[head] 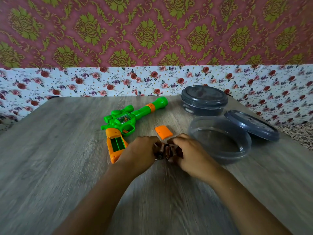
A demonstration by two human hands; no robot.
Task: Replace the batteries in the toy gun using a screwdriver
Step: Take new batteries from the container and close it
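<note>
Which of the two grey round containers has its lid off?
The nearer container, beside the right hand; its lid leans on its rim. The far container is closed.

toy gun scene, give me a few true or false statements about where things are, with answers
1. The toy gun lies on the table with its battery compartment open. True.
2. The orange battery cover is still fitted on the grip. False: it lies loose on the table, right of the gun.
3. Both hands are at the batteries, the left hand and the right hand. True.
4. The clear round container nearest the hands has its lid on. False: its grey lid leans against its far right side.
5. A second, closed round container stands behind it. True.
</note>
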